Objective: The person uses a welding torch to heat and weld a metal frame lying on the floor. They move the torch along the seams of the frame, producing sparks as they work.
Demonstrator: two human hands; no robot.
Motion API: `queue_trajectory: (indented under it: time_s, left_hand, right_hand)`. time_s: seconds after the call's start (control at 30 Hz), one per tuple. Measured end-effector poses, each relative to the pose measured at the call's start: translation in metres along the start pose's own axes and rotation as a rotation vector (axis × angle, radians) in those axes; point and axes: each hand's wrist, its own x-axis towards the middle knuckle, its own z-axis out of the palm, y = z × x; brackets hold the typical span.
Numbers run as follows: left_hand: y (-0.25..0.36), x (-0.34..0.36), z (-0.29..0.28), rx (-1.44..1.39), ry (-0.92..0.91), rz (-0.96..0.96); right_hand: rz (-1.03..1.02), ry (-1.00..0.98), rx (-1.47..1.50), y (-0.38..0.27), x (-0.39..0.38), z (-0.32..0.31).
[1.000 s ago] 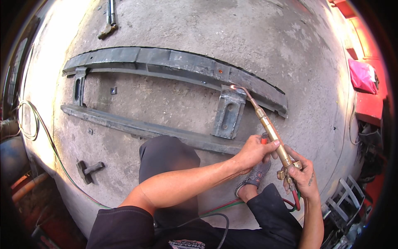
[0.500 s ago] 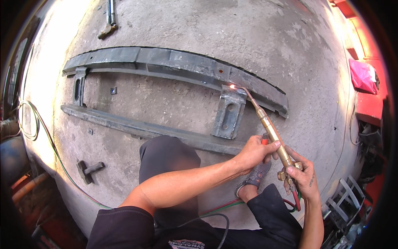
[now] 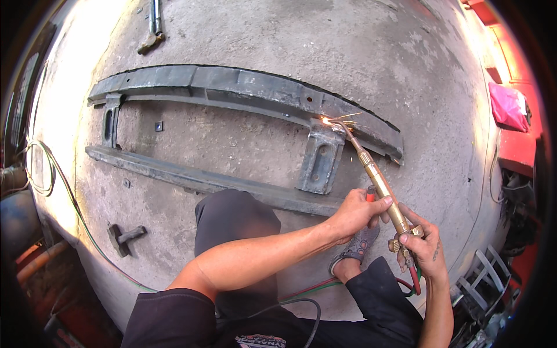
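A brass gas torch [image 3: 380, 184] points up and to the left, held in both my hands. My left hand [image 3: 358, 213] is closed round the middle of its barrel, and a small orange-red object [image 3: 370, 197] shows between hand and torch. Farther back, my right hand [image 3: 426, 243] grips the handle by the valve knobs. Sparks and a bright glow [image 3: 326, 121] come from the torch tip, where a short metal bracket [image 3: 319, 162] joins a long, dark curved metal beam [image 3: 243, 87]. The bracket spans from this beam toward a second, lower bar [image 3: 220, 181].
A hammer [image 3: 123, 238] lies on the concrete floor at the left. Red and green hoses [image 3: 87, 229] run along the floor at the left and behind my hands. Another metal tool [image 3: 152, 35] lies at the far side. Metal frames [image 3: 481, 278] stand at the right.
The small glow at the torch tip has grown into a burst of sparks flying to the right. My hands and the torch have hardly moved.
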Motion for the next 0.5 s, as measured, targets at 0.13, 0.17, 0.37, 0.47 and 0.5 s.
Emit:
queue_trajectory:
  time_s: [0.13, 0.17, 0.37, 0.47, 0.5]
  left_hand:
    - [-0.001, 0.001, 0.001, 0.004, -0.003, 0.005]
    - [-0.001, 0.001, 0.001, 0.007, -0.002, 0.006]
    - [-0.002, 0.002, 0.001, 0.011, 0.001, 0.001]
    - [-0.001, 0.002, 0.001, 0.022, 0.0, -0.008]
    - [-0.001, 0.001, 0.001, 0.016, -0.003, -0.008]
  right_hand:
    - [-0.084, 0.006, -0.018, 0.018, 0.004, -0.006]
    - [-0.086, -0.002, -0.02, 0.019, 0.003, -0.007]
    - [-0.049, -0.023, 0.013, 0.011, -0.001, -0.008]
    - [-0.065, -0.009, 0.003, 0.016, 0.0, -0.01]
    - [-0.059, -0.011, 0.006, 0.015, 0.0, -0.009]
